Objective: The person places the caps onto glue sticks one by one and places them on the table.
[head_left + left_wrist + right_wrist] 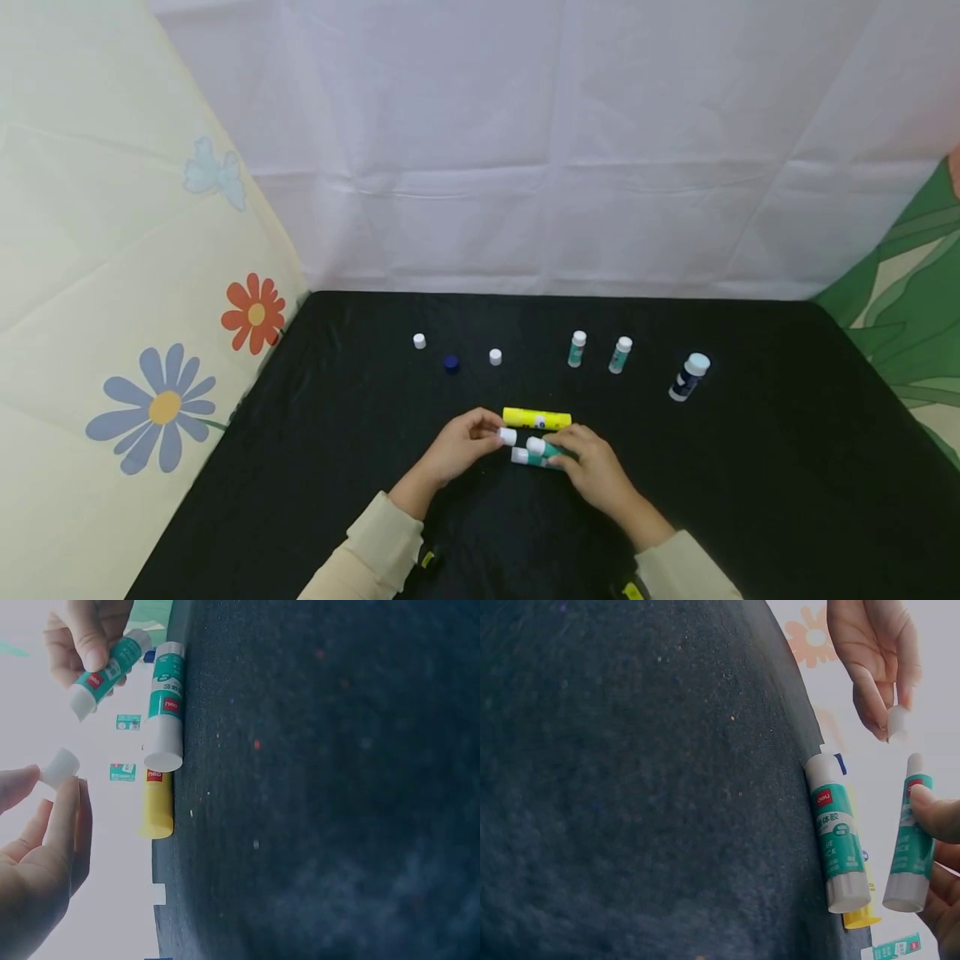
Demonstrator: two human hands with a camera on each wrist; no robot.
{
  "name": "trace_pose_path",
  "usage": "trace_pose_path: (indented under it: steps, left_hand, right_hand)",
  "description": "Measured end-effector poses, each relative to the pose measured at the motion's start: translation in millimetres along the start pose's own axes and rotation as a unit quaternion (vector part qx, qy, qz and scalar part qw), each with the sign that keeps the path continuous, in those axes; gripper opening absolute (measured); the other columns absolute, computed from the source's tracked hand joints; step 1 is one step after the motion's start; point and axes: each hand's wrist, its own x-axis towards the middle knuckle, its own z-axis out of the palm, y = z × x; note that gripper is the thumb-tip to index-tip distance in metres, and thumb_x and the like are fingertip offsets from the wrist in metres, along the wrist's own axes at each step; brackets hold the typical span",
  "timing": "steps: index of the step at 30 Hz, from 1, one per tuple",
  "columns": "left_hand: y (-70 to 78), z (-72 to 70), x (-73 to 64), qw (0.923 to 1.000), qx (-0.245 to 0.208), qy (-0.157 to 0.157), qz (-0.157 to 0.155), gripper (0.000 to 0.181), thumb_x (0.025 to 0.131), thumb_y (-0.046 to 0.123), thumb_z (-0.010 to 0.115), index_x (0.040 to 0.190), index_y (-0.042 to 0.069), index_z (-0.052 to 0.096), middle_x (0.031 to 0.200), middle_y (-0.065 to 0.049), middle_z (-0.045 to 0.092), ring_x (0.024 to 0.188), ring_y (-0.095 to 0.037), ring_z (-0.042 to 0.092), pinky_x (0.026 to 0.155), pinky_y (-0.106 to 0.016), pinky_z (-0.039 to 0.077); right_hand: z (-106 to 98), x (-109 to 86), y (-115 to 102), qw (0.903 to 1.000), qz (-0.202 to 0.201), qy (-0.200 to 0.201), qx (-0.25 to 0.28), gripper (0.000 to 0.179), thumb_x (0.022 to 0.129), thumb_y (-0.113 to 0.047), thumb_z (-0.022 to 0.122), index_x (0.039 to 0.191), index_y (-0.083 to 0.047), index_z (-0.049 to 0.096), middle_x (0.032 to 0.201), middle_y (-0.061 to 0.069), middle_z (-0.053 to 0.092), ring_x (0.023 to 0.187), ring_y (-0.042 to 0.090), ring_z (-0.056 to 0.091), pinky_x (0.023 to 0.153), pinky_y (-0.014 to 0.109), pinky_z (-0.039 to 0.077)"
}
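My left hand (pixel 459 442) pinches a small white cap (pixel 60 768) between thumb and fingers. Opposite it, my right hand (pixel 592 467) grips a green and white glue stick (pixel 913 840) by its label, above the table. The narrow white tip of this glue stick is bare and points toward the cap, with a small gap between them. Just below lies a capped green and white glue stick (pixel 838 832) on its side. A yellow glue stick (pixel 536 418) lies behind it, farther from me.
Two green and white glue sticks (pixel 577 350) and a dark blue one with a white top (pixel 687 379) stand upright at the back right. Loose at the back left sit two white caps (pixel 419 341) and a dark blue cap (pixel 451 363). Black cloth (pixel 360 392) covers the table.
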Motion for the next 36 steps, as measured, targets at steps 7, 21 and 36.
trace_pose_path:
  steps: [7,21,36]
  left_hand:
    - [0.4,3.1,-0.1,0.9999,-0.011,-0.006,0.007,0.018,0.081,0.005,0.058,0.097,-0.001,0.055,0.089,-0.005,0.057,0.077,-0.011,0.053,0.070,-0.026,0.044]
    - [26.7,6.8,-10.3,0.9996,-0.002,-0.028,0.008,0.015,0.083,0.001,0.054,0.097,-0.004,0.054,0.090,-0.009,0.057,0.077,-0.011,0.052,0.070,-0.026,0.044]
    - [30.4,8.6,-12.8,0.9991,0.003,-0.042,0.004,0.016,0.083,-0.001,0.053,0.098,-0.004,0.054,0.090,-0.010,0.057,0.078,-0.013,0.051,0.068,-0.024,0.044]
  right_hand:
    - [2,-0.5,2,0.9999,-0.009,0.006,0.001,0.028,0.061,0.007,0.072,0.085,-0.005,0.066,0.082,-0.004,0.055,0.078,0.013,0.052,0.068,0.031,0.045]
    - [4,-2.1,0,0.9996,0.020,-0.002,0.020,0.028,0.062,0.007,0.071,0.087,-0.006,0.066,0.085,-0.004,0.056,0.080,0.013,0.053,0.070,0.032,0.044]
    - [5,-2.2,1,0.9997,0.015,-0.002,0.017,0.028,0.062,0.006,0.071,0.087,-0.005,0.066,0.085,-0.004,0.056,0.079,0.013,0.053,0.069,0.031,0.045]
